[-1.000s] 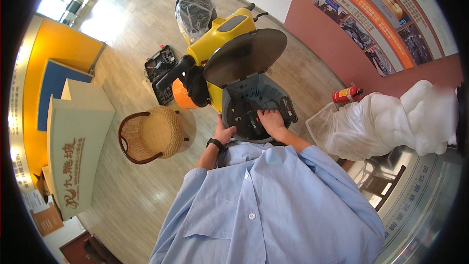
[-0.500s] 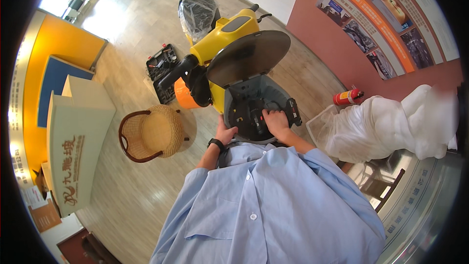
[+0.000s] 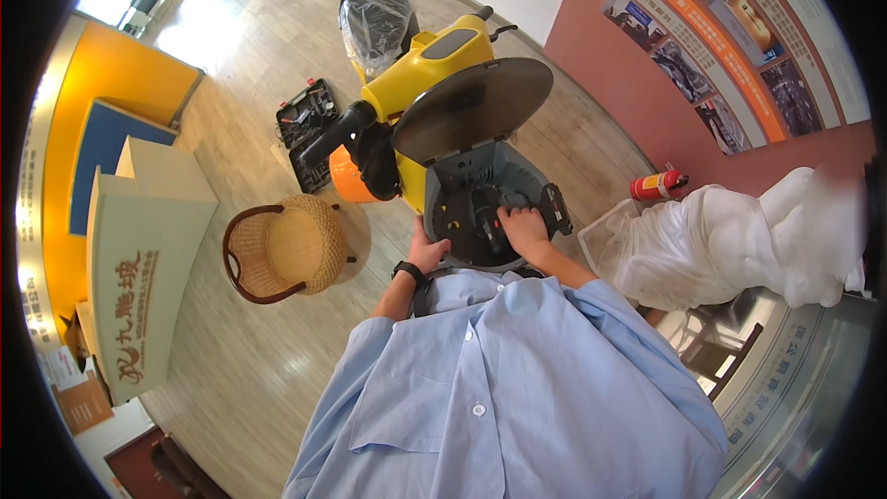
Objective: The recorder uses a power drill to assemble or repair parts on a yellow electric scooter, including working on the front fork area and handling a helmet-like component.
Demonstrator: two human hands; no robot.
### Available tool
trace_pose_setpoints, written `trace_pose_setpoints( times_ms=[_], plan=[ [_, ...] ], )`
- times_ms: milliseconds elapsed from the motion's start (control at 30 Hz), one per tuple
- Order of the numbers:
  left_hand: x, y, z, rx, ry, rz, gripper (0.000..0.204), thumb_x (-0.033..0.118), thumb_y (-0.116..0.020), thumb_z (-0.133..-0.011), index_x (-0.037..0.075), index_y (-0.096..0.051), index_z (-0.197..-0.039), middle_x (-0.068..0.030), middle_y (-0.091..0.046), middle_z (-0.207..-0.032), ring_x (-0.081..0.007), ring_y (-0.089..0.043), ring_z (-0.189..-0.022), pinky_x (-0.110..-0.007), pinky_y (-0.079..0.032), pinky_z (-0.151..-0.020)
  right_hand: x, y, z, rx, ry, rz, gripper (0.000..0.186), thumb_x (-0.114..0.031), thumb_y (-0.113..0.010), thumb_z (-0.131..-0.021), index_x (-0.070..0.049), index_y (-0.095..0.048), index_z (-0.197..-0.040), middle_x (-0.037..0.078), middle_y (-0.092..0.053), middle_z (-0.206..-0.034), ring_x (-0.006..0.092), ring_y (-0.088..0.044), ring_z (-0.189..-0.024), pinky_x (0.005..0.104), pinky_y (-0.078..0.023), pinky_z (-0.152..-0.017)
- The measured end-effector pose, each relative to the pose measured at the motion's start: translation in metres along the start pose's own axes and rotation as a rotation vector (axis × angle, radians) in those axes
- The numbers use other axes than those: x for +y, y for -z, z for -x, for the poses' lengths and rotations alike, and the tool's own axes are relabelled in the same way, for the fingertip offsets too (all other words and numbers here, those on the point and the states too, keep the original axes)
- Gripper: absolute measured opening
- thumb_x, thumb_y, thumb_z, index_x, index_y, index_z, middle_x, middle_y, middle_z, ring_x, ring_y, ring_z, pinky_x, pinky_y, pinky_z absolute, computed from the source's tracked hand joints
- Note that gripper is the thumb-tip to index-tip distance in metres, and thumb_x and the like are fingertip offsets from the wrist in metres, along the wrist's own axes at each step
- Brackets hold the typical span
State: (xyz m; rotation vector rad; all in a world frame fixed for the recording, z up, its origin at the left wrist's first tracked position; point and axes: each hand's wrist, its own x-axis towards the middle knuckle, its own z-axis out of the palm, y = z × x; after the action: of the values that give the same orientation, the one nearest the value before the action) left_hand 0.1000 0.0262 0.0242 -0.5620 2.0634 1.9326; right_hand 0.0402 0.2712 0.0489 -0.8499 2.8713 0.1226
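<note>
In front of me is a grey open compartment of a yellow machine with black handlebar-like grips; its dark oval lid stands raised. My left hand grips the compartment's near left rim, thumb over the edge and fingers partly hidden outside. Down inside, my right hand has its fingers curled on a black power tool that looks like a cordless drill. A black block with a red mark, like a battery, shows beside that hand. Small yellow bits lie on the compartment's dark bottom.
Left stands a wicker chair; beyond it are an orange round object and an open black tool case on the floor. A plastic-wrapped seat is behind the machine. Right are a red fire extinguisher and a plastic-wrapped white bundle.
Both hands keep their places. Only a very slight shift of the whole view shows.
</note>
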Motion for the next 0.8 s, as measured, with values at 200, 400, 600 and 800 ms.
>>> trace_pose_setpoints(
  times_ms=[200, 400, 600, 800],
  plan=[
    [0.020, -0.005, 0.008, -0.012, 0.023, -0.002, 0.064, 0.000, -0.064, -0.065, 0.002, -0.032, -0.120, -0.0147, -0.057, -0.099, -0.0212, -0.059, -0.086, -0.032, -0.051, -0.071, 0.003, -0.001, 0.001, 0.012, 0.013, 0.009, 0.025, -0.016, -0.054, -0.082, -0.010, -0.055, -0.106, 0.009, -0.064, -0.082, 0.0251, -0.065, -0.076, 0.0380, -0.048, -0.067],
    [0.036, -0.009, 0.014, -0.036, 0.090, 0.000, 0.060, -0.001, -0.063, -0.065, 0.002, -0.033, -0.117, -0.0147, -0.056, -0.101, -0.0209, -0.057, -0.092, -0.032, -0.050, -0.076, 0.013, 0.006, -0.002, -0.017, 0.071, 0.055, 0.027, -0.016, -0.056, -0.082, -0.009, -0.055, -0.108, 0.009, -0.065, -0.086, 0.0238, -0.065, -0.078, 0.0371, -0.048, -0.069],
    [0.020, -0.008, 0.010, -0.006, 0.006, 0.011, 0.064, 0.000, -0.064, -0.066, 0.003, -0.031, -0.121, -0.0135, -0.057, -0.094, -0.0192, -0.060, -0.074, -0.031, -0.051, -0.061, 0.020, 0.016, -0.008, -0.113, 0.127, 0.041, 0.052, -0.018, -0.073, -0.069, -0.011, -0.053, -0.117, 0.010, -0.064, -0.093, 0.0251, -0.064, -0.085, 0.0373, -0.048, -0.072],
    [0.018, -0.008, 0.006, -0.006, 0.020, -0.031, 0.062, 0.000, -0.064, -0.066, 0.003, -0.032, -0.119, -0.0140, -0.057, -0.099, -0.0205, -0.059, -0.086, -0.032, -0.051, -0.071, 0.029, 0.013, -0.007, -0.128, 0.141, 0.001, 0.045, -0.016, -0.067, -0.074, -0.011, -0.052, -0.116, 0.010, -0.064, -0.092, 0.0258, -0.064, -0.085, 0.0376, -0.048, -0.073]
  ],
)
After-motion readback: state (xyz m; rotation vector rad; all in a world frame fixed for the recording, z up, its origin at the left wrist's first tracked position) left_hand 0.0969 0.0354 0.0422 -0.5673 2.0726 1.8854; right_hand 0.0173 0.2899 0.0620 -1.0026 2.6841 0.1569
